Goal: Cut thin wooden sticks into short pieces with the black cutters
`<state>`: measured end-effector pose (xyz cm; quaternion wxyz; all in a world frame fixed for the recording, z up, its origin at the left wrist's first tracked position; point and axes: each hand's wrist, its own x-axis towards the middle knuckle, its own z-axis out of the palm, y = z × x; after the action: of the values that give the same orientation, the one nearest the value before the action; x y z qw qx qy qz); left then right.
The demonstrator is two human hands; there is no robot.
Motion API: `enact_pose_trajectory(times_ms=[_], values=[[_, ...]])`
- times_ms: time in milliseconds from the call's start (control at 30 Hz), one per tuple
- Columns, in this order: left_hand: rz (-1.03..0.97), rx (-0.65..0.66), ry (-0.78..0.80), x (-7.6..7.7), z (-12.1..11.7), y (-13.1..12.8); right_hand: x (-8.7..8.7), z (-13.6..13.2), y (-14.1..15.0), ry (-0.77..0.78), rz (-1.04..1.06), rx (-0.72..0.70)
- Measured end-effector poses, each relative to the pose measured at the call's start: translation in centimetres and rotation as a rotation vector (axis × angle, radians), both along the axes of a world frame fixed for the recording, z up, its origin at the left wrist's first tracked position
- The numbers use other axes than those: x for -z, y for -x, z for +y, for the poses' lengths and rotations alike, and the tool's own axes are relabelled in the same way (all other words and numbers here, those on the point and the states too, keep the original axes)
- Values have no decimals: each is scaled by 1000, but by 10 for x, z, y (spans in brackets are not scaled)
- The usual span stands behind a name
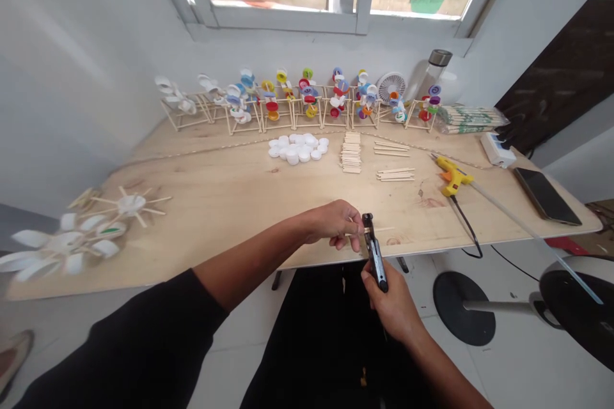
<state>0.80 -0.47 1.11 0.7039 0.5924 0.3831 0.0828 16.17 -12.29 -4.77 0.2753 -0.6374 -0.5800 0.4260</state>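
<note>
Craft sticks (380,229) clamped in left grip (334,222) touch black tool (375,253) clamped in right grip (391,304).

A plywood worktop (225,230) carries white bottle caps (296,148), stacked craft sticks (351,152), a yellow hot glue gun (453,176) and a smartphone (547,195).

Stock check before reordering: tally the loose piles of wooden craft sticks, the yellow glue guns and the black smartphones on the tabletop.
Loose piles of flat wooden craft sticks: 3
Yellow hot glue gun: 1
Black smartphone: 1
Total: 5
</note>
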Motion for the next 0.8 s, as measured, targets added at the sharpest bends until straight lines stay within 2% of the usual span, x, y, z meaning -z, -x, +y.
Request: enact_pose_trajectory(times_ms=[200, 400, 500, 700, 800], values=[[9, -4, -11, 4, 0, 1, 0, 0, 1, 10, 26, 13], [-3, -21, -121, 14, -10, 3, 5, -2, 4, 37, 19, 49], [47, -62, -256, 17, -18, 3, 3, -2, 5, 32, -8, 56], [182, -105, -666, 21, -36, 3, -4, 0, 7, -5, -48, 34], [250, -114, -751, 22, -42, 2, -3, 0, 8, -6, -34, 31]])
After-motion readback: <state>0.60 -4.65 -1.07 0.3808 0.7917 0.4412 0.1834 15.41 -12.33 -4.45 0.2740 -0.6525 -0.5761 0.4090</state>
